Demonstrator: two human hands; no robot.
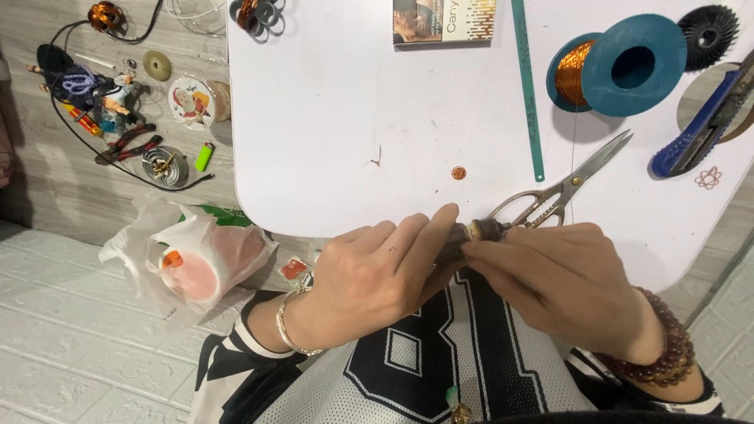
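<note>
Tabletop [353, 118], white with a rounded corner, fills most of what you look down on, set over a pale wood-grain floor. Next in size is your own striped jersey along the bottom edge, and above it your two hands meeting just off the table's near edge. Your left hand [377, 279] (a thin bangle at its wrist) is curled around a small dark cylindrical piece [463, 239], with the fingers wrapped over it and the index finger stretched along its top. Your right hand [569, 279], with a beaded bracelet at its wrist, pinches the lighter, banded end of that same piece between thumb and fingertips. So both hands are closed on it, and it sits between them, right over the table edge in front of your chest.

A blue spool of copper wire [616, 67] lies on its side at the far right of the table, with a black finned disc [708, 33] just beyond it. A blue utility knife [701, 129] lies near the right edge. Steel scissors [561, 188] rest just beyond your right hand, blades pointing away to the right. A long green ruler [528, 86] runs up the table beside the spool. A small copper-coloured coil [459, 173] lies alone near the middle.

On the floor to your left sits a white plastic bag [188, 255], with a green lighter [204, 157] further off.
</note>
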